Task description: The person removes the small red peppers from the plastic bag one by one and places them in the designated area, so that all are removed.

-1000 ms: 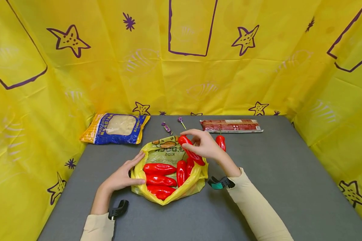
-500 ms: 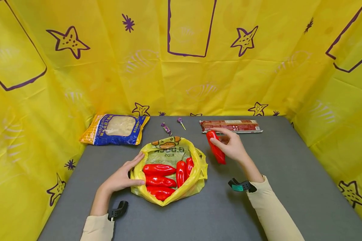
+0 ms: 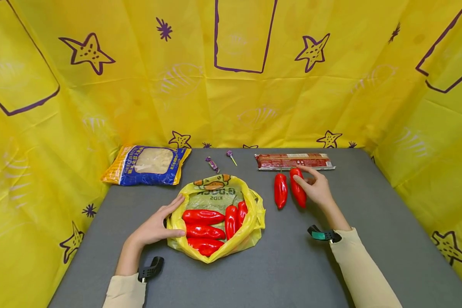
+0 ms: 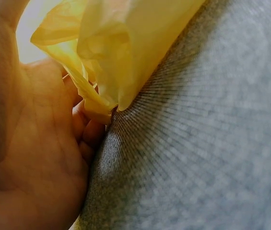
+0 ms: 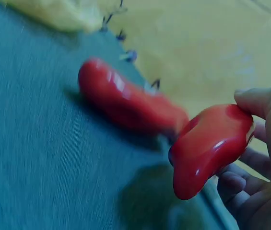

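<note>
In the head view my left hand [image 3: 158, 222] touches the left side of a yellow plastic bag [image 3: 254, 233], thumb and fingers spread along its rim. The left wrist view shows the palm beside the bag's yellow film [image 4: 125, 52], with fingertips partly covered. Several glossy red peppers [image 3: 204, 217] lie inside the bag's wide mouth. To its right, my right hand [image 3: 316, 187] pinches a red pepper [image 3: 298, 188] near its top. Just left of that, another red pepper [image 3: 280, 191] lies on the table. Close up, the right wrist view shows the held pepper [image 5: 212, 143] between thumb and fingers.
A blue and orange pasta bag [image 3: 150, 166] lies at the back left of the grey table [image 3: 369, 239]. Two small purple-wrapped sweets, a candy [image 3: 212, 164] and a lollipop [image 3: 231, 155], lie behind the yellow bag. A long red packet [image 3: 294, 161] sits behind the loose peppers.
My right hand has carried a pepper from above the yellow bag rightward, past the pepper on the table, which now shows fully. My left hand has stayed at the bag.
</note>
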`<control>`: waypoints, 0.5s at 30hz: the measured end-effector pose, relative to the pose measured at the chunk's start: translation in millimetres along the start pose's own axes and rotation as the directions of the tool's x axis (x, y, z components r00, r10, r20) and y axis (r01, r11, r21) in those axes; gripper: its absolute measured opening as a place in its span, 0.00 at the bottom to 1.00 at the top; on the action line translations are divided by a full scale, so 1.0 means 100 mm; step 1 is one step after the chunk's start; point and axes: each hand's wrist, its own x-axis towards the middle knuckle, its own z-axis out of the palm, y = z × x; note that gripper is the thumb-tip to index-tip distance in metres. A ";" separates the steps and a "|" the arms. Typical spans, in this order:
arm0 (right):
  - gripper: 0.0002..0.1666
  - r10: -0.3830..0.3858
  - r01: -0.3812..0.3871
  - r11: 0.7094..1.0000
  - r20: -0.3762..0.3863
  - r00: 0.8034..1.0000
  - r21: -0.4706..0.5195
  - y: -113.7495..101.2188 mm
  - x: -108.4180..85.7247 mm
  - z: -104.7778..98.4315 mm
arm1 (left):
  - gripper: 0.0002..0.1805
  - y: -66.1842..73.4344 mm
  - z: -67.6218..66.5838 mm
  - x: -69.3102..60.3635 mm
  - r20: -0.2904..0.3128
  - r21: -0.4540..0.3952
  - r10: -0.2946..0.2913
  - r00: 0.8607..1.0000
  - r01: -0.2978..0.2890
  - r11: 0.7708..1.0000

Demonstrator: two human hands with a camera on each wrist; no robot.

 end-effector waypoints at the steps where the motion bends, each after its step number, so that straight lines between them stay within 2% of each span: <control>1: 0.29 0.010 -0.010 1.000 -0.006 1.000 -0.001 0.05 0.00 -0.01 | 0.58 0.00 0.00 0.00 0.002 -0.002 -0.001 1.000 0.001 1.000; 9: 0.28 0.038 -0.045 0.995 -0.073 0.997 -0.088 0.36 0.03 -0.06 | 0.58 0.03 0.00 -0.01 0.010 -0.003 -0.020 1.000 0.020 1.000; 15: 0.27 -0.027 0.004 0.985 -0.129 0.991 -0.171 0.44 0.04 -0.06 | 0.59 0.04 -0.01 -0.01 0.010 -0.003 -0.032 0.999 0.032 0.999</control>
